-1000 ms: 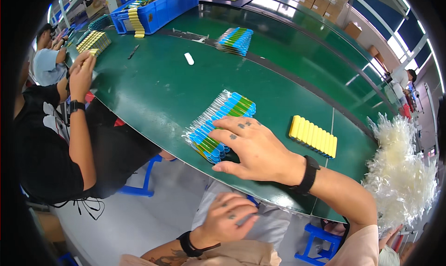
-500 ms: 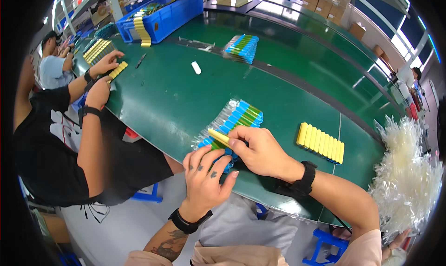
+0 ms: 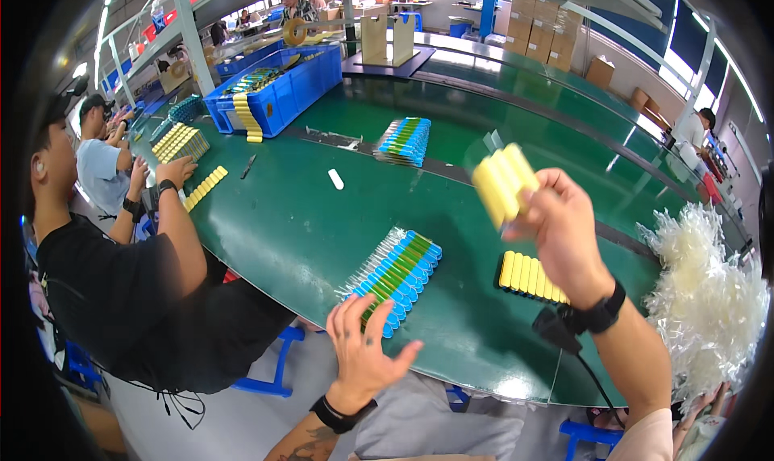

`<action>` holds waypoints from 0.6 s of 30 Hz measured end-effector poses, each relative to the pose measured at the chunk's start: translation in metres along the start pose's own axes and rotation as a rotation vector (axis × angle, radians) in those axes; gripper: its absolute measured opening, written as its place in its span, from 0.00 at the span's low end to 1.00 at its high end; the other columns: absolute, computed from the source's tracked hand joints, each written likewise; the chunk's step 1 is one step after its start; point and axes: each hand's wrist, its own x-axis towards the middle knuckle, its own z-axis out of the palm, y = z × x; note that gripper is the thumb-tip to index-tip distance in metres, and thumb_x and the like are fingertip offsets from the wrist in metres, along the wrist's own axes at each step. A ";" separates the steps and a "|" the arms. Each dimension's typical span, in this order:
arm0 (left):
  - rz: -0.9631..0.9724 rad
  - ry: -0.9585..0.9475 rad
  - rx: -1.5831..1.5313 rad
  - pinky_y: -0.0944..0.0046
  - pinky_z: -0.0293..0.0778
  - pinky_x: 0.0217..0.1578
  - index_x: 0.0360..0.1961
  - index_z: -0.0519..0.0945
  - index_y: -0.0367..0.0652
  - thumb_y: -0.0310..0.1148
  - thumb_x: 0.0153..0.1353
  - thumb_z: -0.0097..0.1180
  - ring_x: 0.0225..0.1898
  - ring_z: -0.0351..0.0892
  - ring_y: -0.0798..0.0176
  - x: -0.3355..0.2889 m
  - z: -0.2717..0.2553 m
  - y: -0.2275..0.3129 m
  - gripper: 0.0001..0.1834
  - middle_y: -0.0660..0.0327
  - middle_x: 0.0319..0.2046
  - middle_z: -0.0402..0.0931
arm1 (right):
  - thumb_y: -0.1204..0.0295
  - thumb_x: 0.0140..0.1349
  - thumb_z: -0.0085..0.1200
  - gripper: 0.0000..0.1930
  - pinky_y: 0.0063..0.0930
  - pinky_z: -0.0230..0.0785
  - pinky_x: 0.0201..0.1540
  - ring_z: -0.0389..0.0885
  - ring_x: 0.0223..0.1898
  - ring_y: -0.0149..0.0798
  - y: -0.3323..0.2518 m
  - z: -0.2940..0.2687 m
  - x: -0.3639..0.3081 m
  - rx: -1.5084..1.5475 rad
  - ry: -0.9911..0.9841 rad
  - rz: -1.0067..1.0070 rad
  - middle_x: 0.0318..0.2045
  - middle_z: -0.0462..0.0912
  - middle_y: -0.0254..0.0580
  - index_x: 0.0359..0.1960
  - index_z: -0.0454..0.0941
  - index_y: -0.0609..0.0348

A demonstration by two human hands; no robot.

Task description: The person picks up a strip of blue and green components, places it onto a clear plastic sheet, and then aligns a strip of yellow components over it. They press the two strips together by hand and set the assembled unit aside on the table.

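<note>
Two hands: your right hand (image 3: 560, 223) raised, your left hand (image 3: 364, 352) low at the near edge of the green table (image 3: 282, 227).
Yellow bundle (image 3: 506, 185): in your right hand, clear of the table, blurred; ridged row of rounded segments, clear film (image 3: 493, 142) at upper left.
Handling: likely light; segments look stiff, joins may flex, film probably slick and easily creased. Best hold: firm pinch across the segments, off the film.
Right fingers: bent in, clasping the bundle's right side; exact tip placement blurred.
Left fingers: spread, thumb well out, gripping nothing; tips over the near end of the blue-green stack (image 3: 403, 272), contact likely, can't confirm.
Yellow row (image 3: 528, 276): on table, right end hidden by your right hand.
</note>
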 end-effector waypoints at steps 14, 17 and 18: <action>0.054 0.118 -0.725 0.54 0.79 0.46 0.40 0.80 0.38 0.18 0.49 0.68 0.39 0.86 0.51 0.017 -0.024 0.068 0.16 0.50 0.37 0.85 | 0.82 0.58 0.63 0.16 0.25 0.79 0.44 0.87 0.41 0.33 -0.005 -0.085 -0.133 -0.283 -0.411 0.280 0.45 0.87 0.47 0.50 0.84 0.66; -0.041 -0.141 -0.910 0.62 0.81 0.41 0.35 0.85 0.39 0.16 0.47 0.70 0.35 0.88 0.61 0.015 -0.037 0.079 0.13 0.56 0.34 0.88 | 0.80 0.57 0.67 0.08 0.21 0.76 0.41 0.86 0.38 0.29 -0.007 -0.105 -0.152 -0.574 -0.353 0.325 0.42 0.89 0.43 0.39 0.88 0.65; -0.182 -0.294 -1.010 0.63 0.81 0.41 0.35 0.86 0.39 0.16 0.47 0.70 0.35 0.88 0.61 0.012 -0.042 0.082 0.13 0.56 0.34 0.88 | 0.78 0.57 0.68 0.08 0.22 0.76 0.40 0.86 0.37 0.30 -0.011 -0.112 -0.156 -0.666 -0.432 0.206 0.40 0.89 0.43 0.38 0.88 0.65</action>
